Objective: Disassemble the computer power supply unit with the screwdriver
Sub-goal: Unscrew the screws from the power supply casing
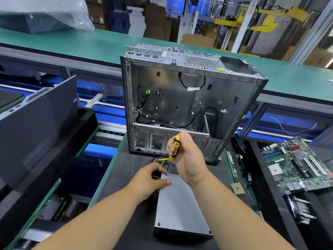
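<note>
Power supply unit lies flat on the dark bench, grey lid up. Right hand grips the yellow-and-black screwdriver upright, tip on the far left corner of the lid. Left hand pinches that same corner. Gutted PC case stands behind, motherboard off to the right.

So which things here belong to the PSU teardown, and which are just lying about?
In use:
PSU, steadied by the left hand
screwdriver in the right hand, tip at the PSU's far left corner
PSU wires

Lying about:
empty case
motherboard
heatsink
black panel
</note>
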### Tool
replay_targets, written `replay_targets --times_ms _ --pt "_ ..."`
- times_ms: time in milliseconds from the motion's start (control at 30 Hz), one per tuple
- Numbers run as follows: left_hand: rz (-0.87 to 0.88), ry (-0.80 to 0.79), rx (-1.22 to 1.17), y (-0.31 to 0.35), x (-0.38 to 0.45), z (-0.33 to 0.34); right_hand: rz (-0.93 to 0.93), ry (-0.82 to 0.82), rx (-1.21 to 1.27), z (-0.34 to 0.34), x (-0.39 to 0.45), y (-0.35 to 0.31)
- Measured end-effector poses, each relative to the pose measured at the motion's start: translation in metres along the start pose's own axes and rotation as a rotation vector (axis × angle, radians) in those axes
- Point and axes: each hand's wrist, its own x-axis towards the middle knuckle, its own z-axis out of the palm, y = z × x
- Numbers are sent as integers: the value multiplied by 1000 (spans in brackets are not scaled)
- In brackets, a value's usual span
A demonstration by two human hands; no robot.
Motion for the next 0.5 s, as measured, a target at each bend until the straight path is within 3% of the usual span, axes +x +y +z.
replay_targets --times_ms 267,433,500 --pt "5 65 109 5 -1 5 77 -34 -3 11 10 1" --pt "-129 133 -47 8 -2 17 127 64 -258 6 16 -8" --pt "-185 198 -76 9 -3 27 135 85 -225 4 15 -9"
